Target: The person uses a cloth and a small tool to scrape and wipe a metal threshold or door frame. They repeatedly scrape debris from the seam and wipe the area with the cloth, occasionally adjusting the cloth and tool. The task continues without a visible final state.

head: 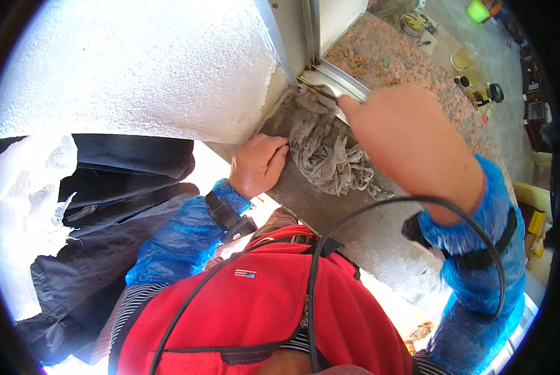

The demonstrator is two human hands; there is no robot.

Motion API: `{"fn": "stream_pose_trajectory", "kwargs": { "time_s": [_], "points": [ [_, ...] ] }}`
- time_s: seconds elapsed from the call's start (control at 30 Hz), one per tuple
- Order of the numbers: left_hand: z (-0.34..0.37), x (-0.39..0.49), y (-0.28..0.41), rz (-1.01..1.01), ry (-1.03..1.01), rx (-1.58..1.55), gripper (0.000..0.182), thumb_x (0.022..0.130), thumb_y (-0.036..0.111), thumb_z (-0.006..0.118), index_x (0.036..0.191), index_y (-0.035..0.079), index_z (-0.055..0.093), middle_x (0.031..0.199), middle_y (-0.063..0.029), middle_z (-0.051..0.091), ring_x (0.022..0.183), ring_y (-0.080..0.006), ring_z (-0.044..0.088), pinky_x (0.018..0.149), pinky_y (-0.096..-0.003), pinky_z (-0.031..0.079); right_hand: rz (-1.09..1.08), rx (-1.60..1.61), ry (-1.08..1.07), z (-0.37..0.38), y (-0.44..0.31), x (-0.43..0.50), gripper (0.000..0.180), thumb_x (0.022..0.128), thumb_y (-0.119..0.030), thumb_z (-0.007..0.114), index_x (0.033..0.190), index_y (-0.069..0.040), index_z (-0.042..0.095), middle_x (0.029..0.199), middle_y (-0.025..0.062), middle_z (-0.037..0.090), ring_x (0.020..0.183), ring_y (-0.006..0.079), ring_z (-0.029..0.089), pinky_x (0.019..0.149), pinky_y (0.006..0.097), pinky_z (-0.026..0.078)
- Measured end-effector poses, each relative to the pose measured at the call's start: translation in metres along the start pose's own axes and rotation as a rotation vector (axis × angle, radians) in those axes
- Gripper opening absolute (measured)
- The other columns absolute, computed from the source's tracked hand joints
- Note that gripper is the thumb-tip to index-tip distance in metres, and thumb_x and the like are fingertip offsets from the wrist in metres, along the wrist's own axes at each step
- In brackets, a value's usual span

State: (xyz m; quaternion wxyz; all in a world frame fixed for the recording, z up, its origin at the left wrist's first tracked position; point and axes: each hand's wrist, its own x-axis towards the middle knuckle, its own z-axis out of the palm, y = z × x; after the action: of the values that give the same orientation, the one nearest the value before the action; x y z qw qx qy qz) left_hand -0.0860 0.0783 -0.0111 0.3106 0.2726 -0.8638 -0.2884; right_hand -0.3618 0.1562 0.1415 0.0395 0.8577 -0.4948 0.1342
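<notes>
My left hand [260, 165] rests with curled fingers on the concrete sill [303, 187], holding nothing that I can see. Beside its fingertips lies a crumpled, dirty grey rag [324, 150]. My right hand [397, 133] reaches over the aluminium window track [343, 82], its index finger extended towards the corner of the frame. By that fingertip is a thin, flat, pale and brownish piece [326, 89], blurred; I cannot tell what it is. The back of the hand hides the other fingers, so a grip on the piece cannot be made out.
A rough white wall [144, 70] borders the sill on the left. Dark clothes [125, 187] hang below it. Beyond the track is a speckled granite ledge [373, 51]; jars [465, 56] stand past it. A black cable [392, 201] loops before my chest.
</notes>
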Motion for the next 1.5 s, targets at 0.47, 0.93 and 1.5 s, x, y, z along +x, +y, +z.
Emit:
{"fn": "stream_pose_trajectory", "kwargs": {
  "time_s": [0.47, 0.93, 1.5],
  "points": [
    [-0.002, 0.001, -0.002, 0.008, -0.043, -0.031, 0.015, 0.090, 0.004, 0.073, 0.105, 0.003, 0.070, 0.082, -0.0172, 0.065, 0.072, -0.0373, 0.065, 0.063, -0.0439, 0.052, 0.616, 0.005, -0.130, 0.089, -0.041, -0.046, 0.064, 0.092, -0.014, 0.064, 0.153, -0.027, 0.052, 0.082, 0.0097, 0.060, 0.069, 0.0297, 0.067, 0.057, 0.0418, 0.054],
    [0.000, 0.002, -0.002, 0.068, -0.007, 0.055, 0.014, 0.088, 0.004, 0.072, 0.101, 0.006, 0.071, 0.084, -0.0161, 0.065, 0.075, -0.0379, 0.065, 0.065, -0.0440, 0.052, 0.086, 0.017, 0.033, 0.010, -0.032, 0.045, 0.016, 0.074, -0.016, 0.068, 0.082, -0.003, 0.069, 0.080, 0.0176, 0.067, 0.076, 0.0392, 0.068, 0.066, 0.0470, 0.055],
    [0.000, -0.001, 0.000, 0.018, 0.001, 0.052, 0.015, 0.089, 0.006, 0.072, 0.104, 0.004, 0.071, 0.086, -0.0159, 0.066, 0.079, -0.0371, 0.067, 0.068, -0.0419, 0.053, 0.653, 0.012, -0.200, 0.048, -0.057, -0.047, 0.052, 0.096, -0.022, 0.066, 0.147, -0.022, 0.055, 0.080, 0.0147, 0.065, 0.075, 0.0362, 0.068, 0.064, 0.0492, 0.054]
  ]
}}
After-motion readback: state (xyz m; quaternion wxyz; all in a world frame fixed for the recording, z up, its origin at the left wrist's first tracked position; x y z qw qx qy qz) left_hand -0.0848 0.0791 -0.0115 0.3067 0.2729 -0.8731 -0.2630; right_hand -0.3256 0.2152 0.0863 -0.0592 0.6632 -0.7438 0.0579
